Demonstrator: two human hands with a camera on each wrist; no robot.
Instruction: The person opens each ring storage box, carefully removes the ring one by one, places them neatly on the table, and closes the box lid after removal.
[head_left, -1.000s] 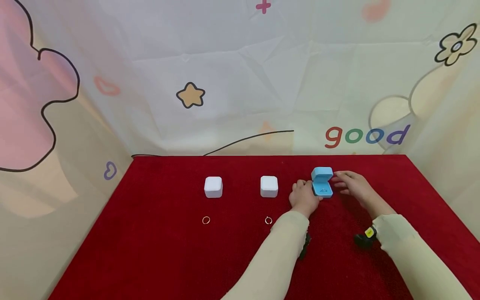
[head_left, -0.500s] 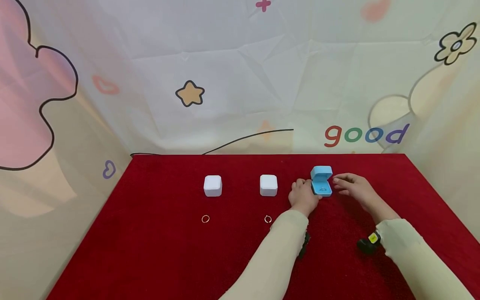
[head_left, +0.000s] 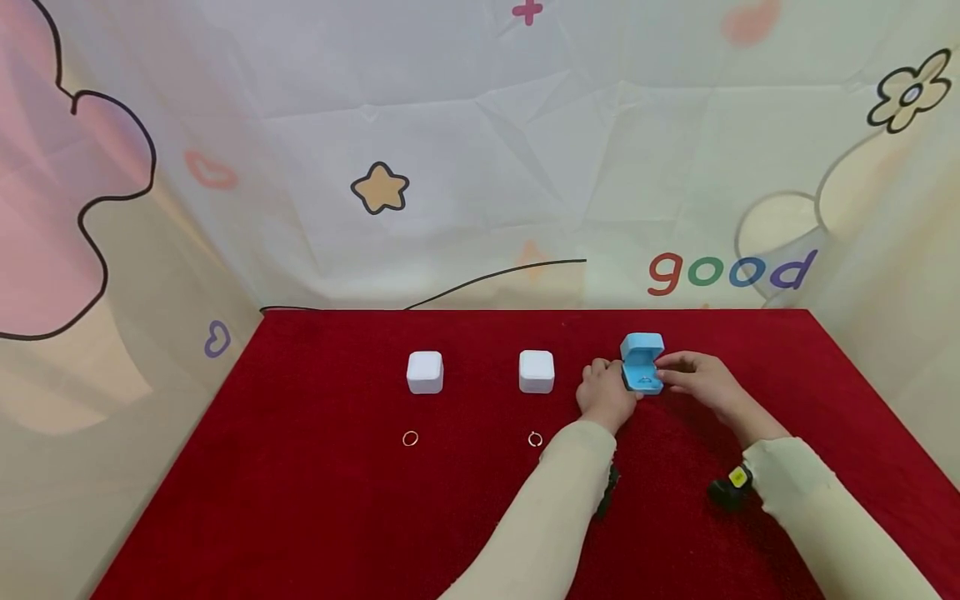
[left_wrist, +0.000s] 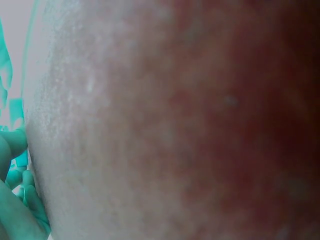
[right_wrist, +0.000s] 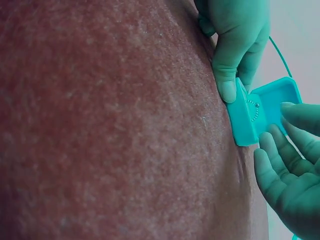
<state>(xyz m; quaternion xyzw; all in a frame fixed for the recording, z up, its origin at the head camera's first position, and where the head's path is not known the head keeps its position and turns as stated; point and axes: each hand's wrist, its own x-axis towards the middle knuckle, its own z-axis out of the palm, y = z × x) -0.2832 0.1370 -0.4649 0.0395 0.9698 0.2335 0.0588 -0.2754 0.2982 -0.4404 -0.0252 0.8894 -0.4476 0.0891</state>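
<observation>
A light blue ring box (head_left: pixel 641 345) stands on the red cloth with its lid raised. Inside it sits a ring (right_wrist: pixel 256 105), beaded along its band in the right wrist view. My left hand (head_left: pixel 604 393) holds the box's base from the left, its thumb at the front. On the other side, the loosely bent fingers of my right hand (head_left: pixel 703 382) are at the box's right edge. The thumb tip of that hand lies near the opening between lid and base; contact is hard to tell. Blurred cloth fills most of the left wrist view.
Two white boxes (head_left: pixel 425 372) with closed lids stand in a row left of the blue one. Before them lie a gold-coloured ring (head_left: pixel 404 441) and a silvery ring with a gap (head_left: pixel 529 440). A printed curtain (head_left: pixel 465 183) hangs behind the red table (head_left: pixel 337 517).
My right hand has moved left, from beside the ring box to its right edge. The left hand stays on the base, and the lid remains raised.
</observation>
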